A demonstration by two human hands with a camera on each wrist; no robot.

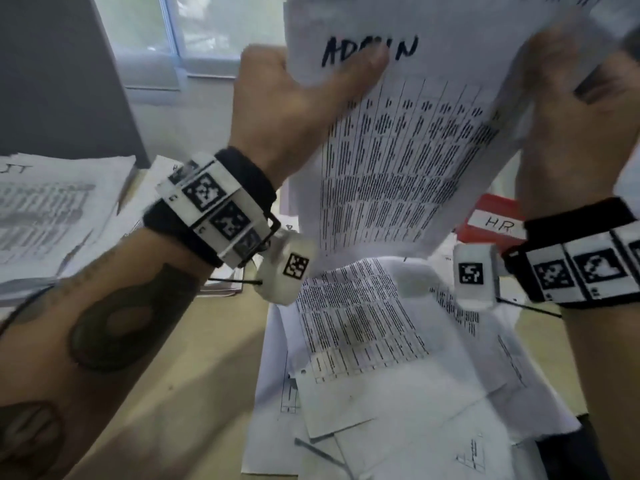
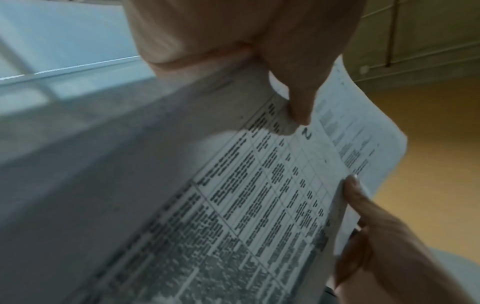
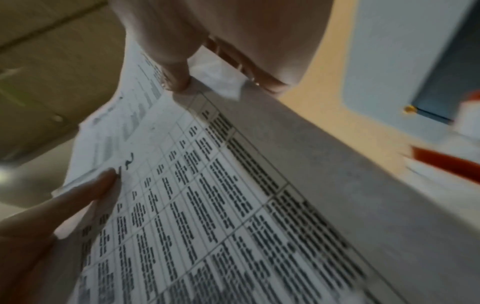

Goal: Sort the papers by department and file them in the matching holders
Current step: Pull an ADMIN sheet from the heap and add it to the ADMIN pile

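I hold a printed table sheet marked "ADMIN" (image 1: 408,140) upright in front of me with both hands. My left hand (image 1: 332,74) grips its upper left edge, thumb (image 2: 298,102) lying over the handwritten word. My right hand (image 1: 568,67) pinches the upper right edge, thumb (image 3: 176,80) on the front and fingers behind. At least one more sheet (image 2: 363,133) stands behind the front one. A red holder labelled "HR" (image 1: 495,220) stands behind the lower right of the sheet. A loose pile of papers (image 1: 381,368) lies on the desk below my hands.
At the left of the desk lies a stack of papers marked "IT" (image 1: 52,209). A grey panel (image 1: 52,81) rises at the back left, with a window (image 1: 194,36) beside it. Bare wooden desk (image 1: 207,358) shows between the stack and the pile.
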